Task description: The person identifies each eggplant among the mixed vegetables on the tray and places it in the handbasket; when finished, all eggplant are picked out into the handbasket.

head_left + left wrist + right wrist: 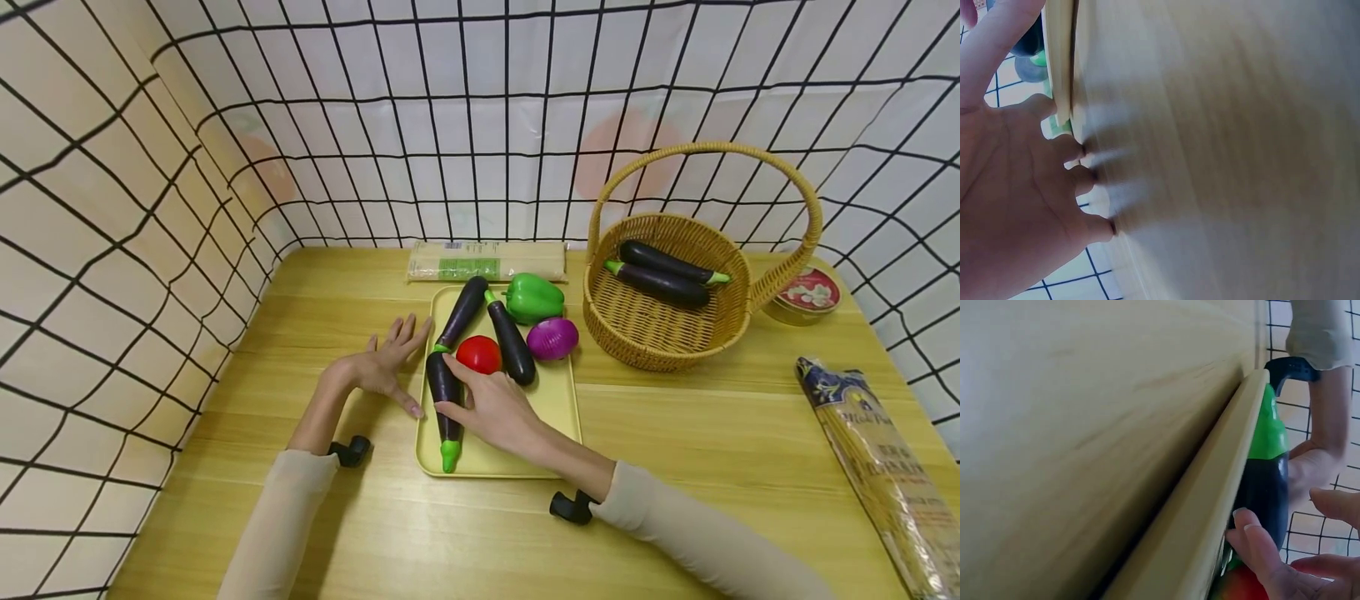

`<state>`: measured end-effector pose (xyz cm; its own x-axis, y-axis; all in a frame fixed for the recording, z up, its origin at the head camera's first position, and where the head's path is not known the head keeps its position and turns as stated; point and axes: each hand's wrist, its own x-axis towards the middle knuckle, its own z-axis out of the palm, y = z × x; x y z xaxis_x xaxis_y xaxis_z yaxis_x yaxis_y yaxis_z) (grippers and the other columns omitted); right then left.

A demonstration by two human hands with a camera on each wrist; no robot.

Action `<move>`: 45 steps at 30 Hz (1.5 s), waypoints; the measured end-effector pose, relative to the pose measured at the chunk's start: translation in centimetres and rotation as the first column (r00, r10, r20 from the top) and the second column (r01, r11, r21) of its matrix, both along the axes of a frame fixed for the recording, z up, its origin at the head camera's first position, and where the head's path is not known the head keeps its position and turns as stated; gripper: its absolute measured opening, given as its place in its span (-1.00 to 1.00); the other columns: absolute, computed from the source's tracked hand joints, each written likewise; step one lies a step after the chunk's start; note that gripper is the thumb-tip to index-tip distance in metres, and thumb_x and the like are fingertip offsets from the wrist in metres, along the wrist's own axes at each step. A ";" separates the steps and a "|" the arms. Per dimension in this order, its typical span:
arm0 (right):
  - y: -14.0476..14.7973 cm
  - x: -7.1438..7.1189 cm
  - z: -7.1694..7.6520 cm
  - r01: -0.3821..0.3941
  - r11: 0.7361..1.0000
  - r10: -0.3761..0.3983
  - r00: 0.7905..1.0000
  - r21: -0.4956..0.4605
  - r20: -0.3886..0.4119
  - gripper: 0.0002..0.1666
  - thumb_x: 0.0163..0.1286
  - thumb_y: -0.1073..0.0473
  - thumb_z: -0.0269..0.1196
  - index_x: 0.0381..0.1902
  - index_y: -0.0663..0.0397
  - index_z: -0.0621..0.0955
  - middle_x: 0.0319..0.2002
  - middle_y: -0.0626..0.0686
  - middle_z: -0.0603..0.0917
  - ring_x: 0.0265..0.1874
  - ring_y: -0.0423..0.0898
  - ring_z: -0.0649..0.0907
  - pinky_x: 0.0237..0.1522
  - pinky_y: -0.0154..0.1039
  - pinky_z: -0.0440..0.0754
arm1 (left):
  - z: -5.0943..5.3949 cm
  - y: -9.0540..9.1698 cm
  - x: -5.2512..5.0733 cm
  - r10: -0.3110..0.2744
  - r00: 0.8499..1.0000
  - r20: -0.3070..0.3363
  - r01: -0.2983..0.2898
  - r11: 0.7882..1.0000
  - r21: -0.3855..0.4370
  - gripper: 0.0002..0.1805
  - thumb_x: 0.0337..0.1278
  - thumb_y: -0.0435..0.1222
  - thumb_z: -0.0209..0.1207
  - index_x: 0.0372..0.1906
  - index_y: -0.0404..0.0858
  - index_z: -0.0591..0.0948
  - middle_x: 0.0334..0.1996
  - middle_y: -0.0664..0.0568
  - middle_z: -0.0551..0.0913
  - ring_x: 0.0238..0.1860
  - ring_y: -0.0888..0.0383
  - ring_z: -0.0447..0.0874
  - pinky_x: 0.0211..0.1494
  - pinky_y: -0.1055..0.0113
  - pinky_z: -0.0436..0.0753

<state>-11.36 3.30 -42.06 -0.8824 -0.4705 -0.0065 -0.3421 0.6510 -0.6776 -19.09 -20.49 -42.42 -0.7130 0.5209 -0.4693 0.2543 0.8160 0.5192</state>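
Note:
A pale yellow tray (557,421) holds three eggplants, a red tomato (478,353), a green bell pepper (534,298) and a purple onion (552,338). My right hand (501,410) reaches over the green-tipped eggplant (450,429) along the tray's left side. In the right wrist view a gap shows between a raised finger and this eggplant (1266,487); lower fingertips lie against or close to it. Above it lies another eggplant (462,310), and a third eggplant (512,346) sits right of the tomato. Left of the tray, my left hand (381,368) spreads its fingers, fingertips at the tabletop.
A wicker basket (652,354) with a tall handle stands to the right, two eggplants inside. Behind the tray lies a noodle packet (517,260). A round tin (810,296) and a long pasta bag (877,458) are farther right. Black wire grid (506,125) surrounds the table.

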 end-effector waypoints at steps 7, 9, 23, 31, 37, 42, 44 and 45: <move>-1.0 -0.1 0.0 0.028 0.998 -0.026 0.999 0.055 -0.035 -0.16 0.44 -0.12 0.36 0.56 0.03 0.38 -0.79 -0.17 0.20 -0.86 -0.26 0.20 -0.74 -0.46 0.13 | 0.0 0.0 -0.1 0.004 1.000 -0.003 -0.004 1.000 -0.004 0.65 -0.24 0.08 0.64 0.67 -0.11 -0.42 0.63 -0.30 -0.62 0.63 -0.29 -0.74 0.54 -0.50 -0.47; -1.2 -0.1 0.0 0.031 0.998 -0.028 0.998 0.062 -0.049 -0.16 0.43 -0.11 0.37 0.54 0.05 0.40 -0.78 -0.16 0.20 -0.86 -0.26 0.20 -0.74 -0.47 0.13 | 0.0 0.0 -0.1 0.004 1.000 -0.001 -0.004 1.000 -0.003 0.65 -0.23 0.08 0.64 0.68 -0.11 -0.42 0.63 -0.29 -0.62 0.63 -0.29 -0.74 0.54 -0.50 -0.48; -1.2 -0.3 -0.6 0.017 1.000 -0.016 0.998 0.018 -0.067 -0.23 0.39 0.07 0.41 0.48 0.16 0.46 -0.77 -0.19 0.19 -0.90 -0.32 0.18 -0.82 -0.53 0.13 | 0.0 0.1 0.0 0.008 1.000 0.004 -0.008 1.000 0.014 0.64 -0.23 0.06 0.64 0.68 -0.11 -0.42 0.63 -0.30 -0.62 0.63 -0.29 -0.74 0.54 -0.48 -0.50; -0.1 -0.1 0.6 -0.039 0.999 0.039 0.999 -0.014 0.020 -0.25 0.40 0.14 0.38 0.50 0.11 0.44 -0.74 -0.16 0.25 -0.85 -0.26 0.25 -0.75 -0.49 0.17 | 0.0 0.1 0.0 0.004 1.000 -0.004 -0.004 1.000 0.002 0.64 -0.23 0.08 0.63 0.68 -0.11 -0.42 0.63 -0.31 -0.61 0.64 -0.30 -0.72 0.54 -0.49 -0.47; 1.3 -0.2 1.9 -0.103 0.995 0.103 0.993 -0.003 0.064 -0.25 0.49 0.12 0.31 0.57 -0.03 0.37 -0.62 -0.09 0.37 -0.81 -0.27 0.30 -0.67 -0.45 0.24 | 0.1 0.2 -0.1 0.004 1.000 0.000 -0.004 1.000 0.003 0.65 -0.23 0.07 0.64 0.67 -0.11 -0.43 0.63 -0.31 -0.62 0.63 -0.31 -0.73 0.54 -0.49 -0.48; 2.8 -0.4 2.9 -0.172 0.985 0.170 0.983 0.019 0.075 -0.29 0.56 0.11 0.23 0.60 -0.10 0.32 -0.51 -0.04 0.44 -0.68 -0.23 0.39 -0.53 -0.41 0.36 | 0.0 0.1 -0.1 0.002 1.000 0.003 -0.002 1.000 0.001 0.65 -0.23 0.07 0.64 0.67 -0.11 -0.43 0.62 -0.32 -0.62 0.63 -0.30 -0.73 0.54 -0.48 -0.48; 3.3 -0.5 3.3 -0.191 0.981 0.188 0.979 0.027 0.085 -0.29 0.57 0.11 0.23 0.60 -0.15 0.32 -0.45 -0.02 0.48 -0.60 -0.21 0.44 -0.47 -0.38 0.41 | 0.0 0.1 0.0 0.002 1.000 0.003 -0.002 1.000 0.001 0.65 -0.23 0.07 0.64 0.67 -0.12 -0.43 0.62 -0.32 -0.63 0.63 -0.31 -0.74 0.54 -0.48 -0.49; 3.6 -0.6 3.5 -0.200 0.979 0.196 0.977 0.030 0.089 -0.29 0.57 0.11 0.22 0.60 -0.16 0.32 -0.42 -0.02 0.50 -0.56 -0.20 0.46 -0.44 -0.37 0.43 | 0.0 0.1 0.0 0.002 1.000 0.004 -0.002 1.000 0.002 0.65 -0.23 0.07 0.64 0.67 -0.12 -0.43 0.62 -0.32 -0.63 0.63 -0.31 -0.74 0.54 -0.48 -0.49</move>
